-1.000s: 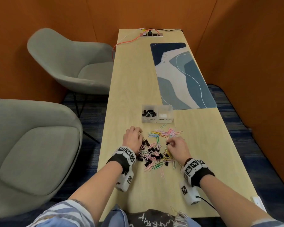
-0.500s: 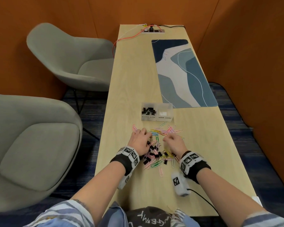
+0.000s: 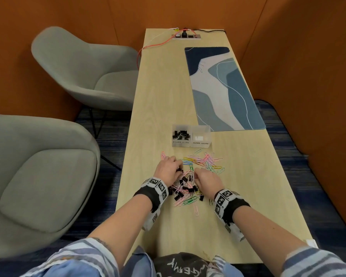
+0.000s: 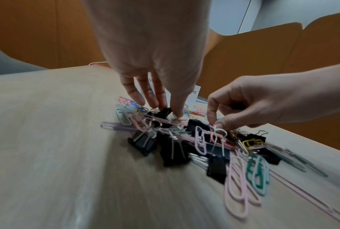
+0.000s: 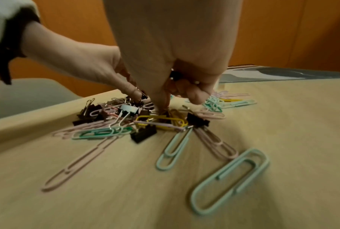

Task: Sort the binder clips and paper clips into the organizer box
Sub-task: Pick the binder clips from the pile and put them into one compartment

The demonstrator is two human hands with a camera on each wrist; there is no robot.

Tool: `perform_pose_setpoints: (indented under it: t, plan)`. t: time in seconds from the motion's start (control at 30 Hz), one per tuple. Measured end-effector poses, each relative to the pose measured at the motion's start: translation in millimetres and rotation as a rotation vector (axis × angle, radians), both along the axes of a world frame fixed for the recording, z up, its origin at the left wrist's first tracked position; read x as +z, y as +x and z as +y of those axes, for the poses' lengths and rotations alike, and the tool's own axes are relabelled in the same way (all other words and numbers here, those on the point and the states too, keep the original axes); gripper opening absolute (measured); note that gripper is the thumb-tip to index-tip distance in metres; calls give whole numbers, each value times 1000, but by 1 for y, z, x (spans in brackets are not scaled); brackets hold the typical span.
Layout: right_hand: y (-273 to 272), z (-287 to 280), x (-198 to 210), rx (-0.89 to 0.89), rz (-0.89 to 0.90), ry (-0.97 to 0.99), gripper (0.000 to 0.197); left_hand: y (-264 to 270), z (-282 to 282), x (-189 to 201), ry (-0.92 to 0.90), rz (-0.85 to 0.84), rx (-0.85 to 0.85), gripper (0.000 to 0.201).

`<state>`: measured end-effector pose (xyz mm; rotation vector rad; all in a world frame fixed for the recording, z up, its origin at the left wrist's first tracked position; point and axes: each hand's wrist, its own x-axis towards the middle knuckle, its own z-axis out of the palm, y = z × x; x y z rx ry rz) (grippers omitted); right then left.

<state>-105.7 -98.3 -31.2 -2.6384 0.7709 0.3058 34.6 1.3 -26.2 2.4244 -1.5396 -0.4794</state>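
A mixed pile of black binder clips point(image 3: 183, 188) and coloured paper clips point(image 3: 208, 162) lies on the wooden table point(image 3: 248, 186). Behind it stands the clear organizer box point(image 3: 191, 144); its left compartment holds several binder clips point(image 3: 180, 134), and the right one is labelled for paper clips. My left hand point(image 4: 165, 111) reaches down into the pile's far left side and pinches a black binder clip point(image 4: 162, 111). My right hand point(image 5: 163, 108) keeps binder clips point(image 5: 174, 76) tucked under its curled fingers while thumb and forefinger pinch the wire handle of another clip point(image 4: 219, 131).
A blue patterned desk mat point(image 3: 222, 86) lies behind the box on the right. A power strip point(image 3: 186, 36) with an orange cable sits at the table's far end. Two grey chairs point(image 3: 84, 70) stand left of the table, with orange walls around.
Both hands have drawn closer together over the middle of the pile. The right hand has moved left and forward, and the left hand has shifted a little to the right.
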Motion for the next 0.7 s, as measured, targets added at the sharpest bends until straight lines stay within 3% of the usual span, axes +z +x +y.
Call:
perform_pose_setpoints:
  t: [0.13,0.23,0.37,0.47,0.6,0.7]
  plan:
    - [-2,-2,2,66,50,-9,7,4,-1,1,-52,45,30,17]
    - [-7,-5,2,6,48,56,9,7,-1,6,-140,245,178,13]
    - [-8,-7,4,-110,30,203,12,16,1,4,-219,510,389,19]
    - [-6,-10,7,-237,-44,305,22,20,6,3,-213,678,457,22]
    - [-2,-17,18,-439,-193,458,19,20,8,5,-153,943,566,17]
    - [-1,-20,22,-548,-255,581,15,21,8,5,-184,1032,653,20]
